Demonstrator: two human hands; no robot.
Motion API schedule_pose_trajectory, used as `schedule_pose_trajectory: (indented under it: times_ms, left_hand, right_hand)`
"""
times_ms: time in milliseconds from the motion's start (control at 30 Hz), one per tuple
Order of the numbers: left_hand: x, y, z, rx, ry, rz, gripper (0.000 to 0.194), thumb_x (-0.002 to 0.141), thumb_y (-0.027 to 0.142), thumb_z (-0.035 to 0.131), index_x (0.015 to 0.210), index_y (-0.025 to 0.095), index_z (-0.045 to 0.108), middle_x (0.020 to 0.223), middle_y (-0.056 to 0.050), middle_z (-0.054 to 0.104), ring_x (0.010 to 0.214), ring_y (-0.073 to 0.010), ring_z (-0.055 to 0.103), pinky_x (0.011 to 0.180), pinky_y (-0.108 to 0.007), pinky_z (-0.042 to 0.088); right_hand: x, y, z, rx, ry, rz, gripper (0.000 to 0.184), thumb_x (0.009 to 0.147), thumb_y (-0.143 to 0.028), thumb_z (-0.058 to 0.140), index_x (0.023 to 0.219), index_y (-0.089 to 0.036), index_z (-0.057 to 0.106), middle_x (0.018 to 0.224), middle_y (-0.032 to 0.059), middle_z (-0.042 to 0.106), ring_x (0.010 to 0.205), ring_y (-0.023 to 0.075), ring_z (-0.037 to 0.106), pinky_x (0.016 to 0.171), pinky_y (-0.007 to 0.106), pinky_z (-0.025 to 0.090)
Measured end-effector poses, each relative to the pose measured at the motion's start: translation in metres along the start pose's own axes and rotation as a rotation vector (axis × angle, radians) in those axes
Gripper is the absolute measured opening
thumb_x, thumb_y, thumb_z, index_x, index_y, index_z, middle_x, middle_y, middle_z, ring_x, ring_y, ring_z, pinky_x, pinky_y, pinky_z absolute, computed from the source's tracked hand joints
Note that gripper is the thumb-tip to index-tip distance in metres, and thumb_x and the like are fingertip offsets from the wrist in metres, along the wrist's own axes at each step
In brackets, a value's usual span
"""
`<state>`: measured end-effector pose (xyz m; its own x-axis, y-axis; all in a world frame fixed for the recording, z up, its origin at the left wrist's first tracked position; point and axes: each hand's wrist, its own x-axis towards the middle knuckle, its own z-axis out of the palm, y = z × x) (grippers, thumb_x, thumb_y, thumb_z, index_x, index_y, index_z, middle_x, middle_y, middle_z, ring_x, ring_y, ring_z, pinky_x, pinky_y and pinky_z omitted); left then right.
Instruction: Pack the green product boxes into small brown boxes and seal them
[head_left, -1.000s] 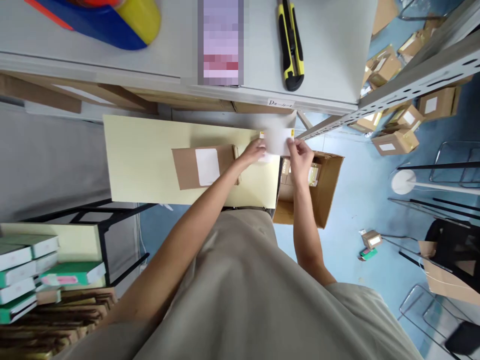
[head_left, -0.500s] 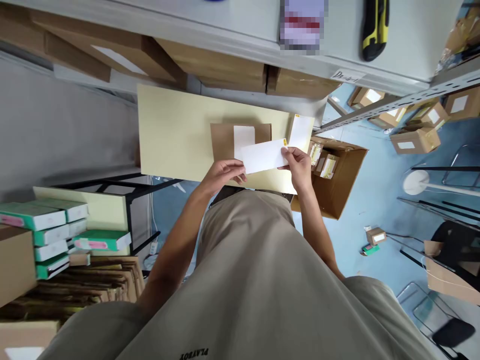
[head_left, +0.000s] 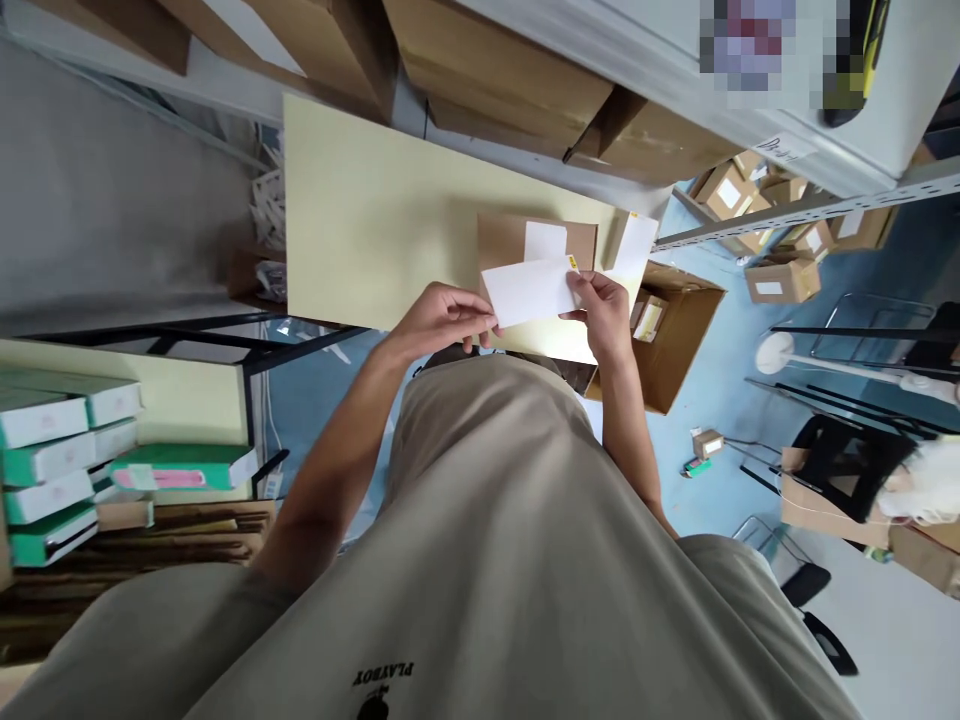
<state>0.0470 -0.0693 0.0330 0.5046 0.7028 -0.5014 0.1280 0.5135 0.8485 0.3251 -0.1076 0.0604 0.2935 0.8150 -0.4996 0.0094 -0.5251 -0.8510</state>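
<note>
A white paper label [head_left: 529, 291] with a small yellow mark at one corner is held above the table by both hands. My right hand [head_left: 606, 315] pinches its right end between thumb and fingers. At the lower left corner, my left hand [head_left: 444, 320] has its thumb and fingers closed on the paper's edge. Just behind the label lies a flat brown cardboard box [head_left: 499, 236] with a white sticker [head_left: 546, 240] on top, partly covered by the label. A stack of similar white labels [head_left: 634, 240] sits at the table's right end.
The pale yellow table [head_left: 360, 220] borders a shelf with cardboard boxes [head_left: 495, 70]. An open carton [head_left: 679, 340] with small boxes stands right of the table. Green-and-white boxes [head_left: 184, 467] are stacked at left. A utility knife [head_left: 862, 70] lies on the upper shelf.
The view has turned, so the table and box appear shifted. Both hands still hold the label, whose left end now looks broader and more tilted. The left fingers are drawn together at its lower corner.
</note>
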Motion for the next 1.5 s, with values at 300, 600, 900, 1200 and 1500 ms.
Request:
schedule_pose_trajectory:
  times_ms: [300,600,900,1200,1500]
  left_hand:
    - [-0.016,0.028,-0.041,-0.012,-0.258,0.024,0.025,0.084,0.039,0.086,0.087,0.014,0.083,0.090,-0.015,0.082,0.072,-0.0252,0.077,0.055,-0.035,0.061]
    - [-0.030,0.037,-0.065,-0.044,-0.336,0.096,0.036,0.083,0.048,0.091,0.084,0.014,0.080,0.087,-0.013,0.083,0.064,-0.0160,0.071,0.046,-0.024,0.050]
    - [-0.038,0.034,-0.080,-0.084,-0.341,0.125,0.032,0.085,0.045,0.091,0.082,0.015,0.080,0.085,-0.011,0.083,0.063,-0.0162,0.072,0.045,-0.024,0.051]
    - [-0.040,0.026,-0.083,-0.040,-0.268,0.188,0.031,0.084,0.043,0.091,0.078,0.016,0.077,0.082,-0.010,0.082,0.060,-0.0163,0.072,0.043,-0.022,0.049]
    - [-0.039,0.020,-0.080,0.070,-0.126,0.224,0.029,0.088,0.045,0.087,0.083,0.018,0.078,0.084,-0.008,0.082,0.066,-0.0171,0.077,0.047,-0.020,0.050]
  right_hand:
    - [-0.020,0.008,0.060,0.007,0.007,0.025,0.056,0.084,-0.078,0.083,0.089,-0.024,0.071,0.085,-0.0007,0.066,0.085,0.0148,0.067,0.070,0.026,0.072]
    - [-0.030,0.006,0.082,0.030,0.051,0.038,0.055,0.083,-0.078,0.083,0.092,-0.025,0.072,0.089,-0.0005,0.065,0.090,0.0151,0.068,0.071,0.024,0.069]
    - [-0.038,-0.002,0.095,0.032,0.060,0.010,0.056,0.083,-0.079,0.083,0.090,-0.026,0.069,0.086,-0.0011,0.064,0.089,0.0155,0.067,0.071,0.026,0.069]
    - [-0.040,0.014,0.105,-0.212,0.114,-0.162,0.052,0.096,-0.076,0.072,0.103,-0.025,0.073,0.103,0.0048,0.075,0.097,0.0193,0.073,0.079,0.031,0.069]
    - [-0.084,-0.026,0.122,-0.387,-0.043,-0.425,0.043,0.109,-0.066,0.063,0.111,-0.026,0.079,0.109,0.0055,0.079,0.088,0.0185,0.078,0.079,0.035,0.070]
